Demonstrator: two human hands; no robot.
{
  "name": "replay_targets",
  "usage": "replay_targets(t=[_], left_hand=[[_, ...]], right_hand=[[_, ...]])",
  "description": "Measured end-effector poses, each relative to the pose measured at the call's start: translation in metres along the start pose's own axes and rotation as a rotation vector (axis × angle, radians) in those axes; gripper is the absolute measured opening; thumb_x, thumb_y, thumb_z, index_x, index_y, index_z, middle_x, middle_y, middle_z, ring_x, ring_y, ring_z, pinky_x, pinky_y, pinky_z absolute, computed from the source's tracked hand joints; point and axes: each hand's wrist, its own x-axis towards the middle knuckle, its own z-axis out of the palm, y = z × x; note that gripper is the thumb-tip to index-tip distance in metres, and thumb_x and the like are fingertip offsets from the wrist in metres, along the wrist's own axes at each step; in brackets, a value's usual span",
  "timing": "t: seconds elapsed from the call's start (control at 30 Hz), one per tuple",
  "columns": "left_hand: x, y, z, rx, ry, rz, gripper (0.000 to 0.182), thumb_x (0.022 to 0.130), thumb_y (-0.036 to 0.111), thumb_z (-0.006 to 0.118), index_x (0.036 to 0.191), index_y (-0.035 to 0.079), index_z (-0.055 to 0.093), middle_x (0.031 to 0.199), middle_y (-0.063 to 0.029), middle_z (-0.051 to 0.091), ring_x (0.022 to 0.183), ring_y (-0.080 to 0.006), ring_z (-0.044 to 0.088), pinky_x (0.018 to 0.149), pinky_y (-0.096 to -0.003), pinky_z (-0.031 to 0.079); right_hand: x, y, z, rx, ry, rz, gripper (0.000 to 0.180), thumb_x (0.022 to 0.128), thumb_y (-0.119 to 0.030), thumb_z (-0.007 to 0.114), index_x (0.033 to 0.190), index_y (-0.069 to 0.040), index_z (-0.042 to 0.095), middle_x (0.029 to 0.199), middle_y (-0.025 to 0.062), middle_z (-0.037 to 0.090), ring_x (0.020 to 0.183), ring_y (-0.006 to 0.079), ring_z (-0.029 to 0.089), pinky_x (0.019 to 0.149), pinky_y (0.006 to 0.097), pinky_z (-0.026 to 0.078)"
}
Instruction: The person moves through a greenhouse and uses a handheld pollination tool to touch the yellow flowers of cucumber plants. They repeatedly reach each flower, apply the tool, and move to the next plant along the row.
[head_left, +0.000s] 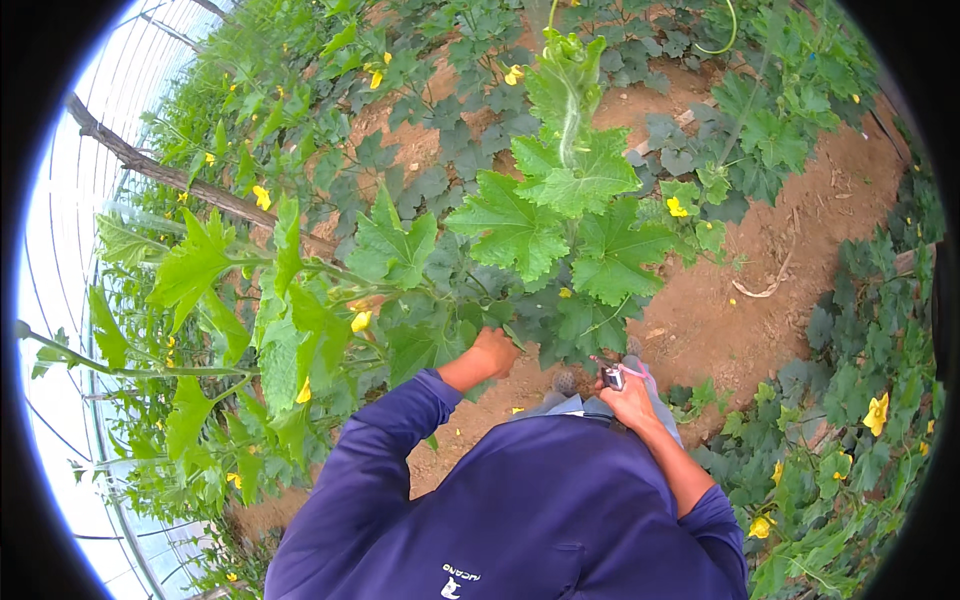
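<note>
My left hand (495, 354) is closed at the lower leaves of a leafy vine (420, 330) with yellow flowers, its fingertips touching a small leaf (514, 336). What else lies within its fingers is hidden. My right hand (628, 397), held in front of my right thigh, is closed around a small metal and dark hand tool (613, 376); its exact kind cannot be told. Pink tape or cord (636, 367) shows beside the tool. Broad green leaves (514, 225) of a tall upright shoot stand ahead of both hands.
A wooden pole (187, 182) slants through the plants at the upper left, near the greenhouse wall (67, 225). Reddish bare soil (720, 322) lies to the right with a dry stem (780, 270) on it. More flowering vines (840, 420) grow at the lower right.
</note>
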Motion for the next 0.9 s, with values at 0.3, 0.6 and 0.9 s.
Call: replay_targets(t=[0.3,0.6,0.9], left_hand=[[-0.22,-0.027,-0.109,-0.409,1.55,0.006,0.033,0.077,-0.001,0.085,0.107,0.001,0.072,0.101,-0.0115,0.072,0.087,-0.0303,0.071,0.073,-0.0392,0.06],[-0.292,-0.065,-0.099,-0.823,1.576,-0.597,0.017,0.104,0.016,0.069,0.113,0.002,0.072,0.098,-0.0128,0.074,0.086,-0.0208,0.07,0.075,-0.0343,0.055],[-0.279,-0.071,-0.093,-0.767,1.528,-0.578,0.024,0.102,0.027,0.073,0.102,0.004,0.076,0.074,-0.0164,0.067,0.063,-0.031,0.067,0.058,-0.0406,0.049]], right_hand=[[0.001,-0.056,-0.011,0.068,-0.1,-0.13,0.038,0.08,-0.01,0.065,0.117,-0.004,0.071,0.099,0.0049,0.075,0.092,0.0145,0.069,0.086,0.0311,0.054],[0.01,-0.161,0.02,0.347,-0.347,-0.519,0.045,0.085,0.001,0.063,0.131,-0.001,0.065,0.11,0.0044,0.073,0.091,0.007,0.062,0.079,0.0258,0.052],[0.0,-0.286,0.079,0.511,-0.516,-0.578,0.046,0.088,0.0,0.058,0.134,0.005,0.06,0.111,0.0065,0.071,0.101,0.0111,0.066,0.089,0.0289,0.054]])
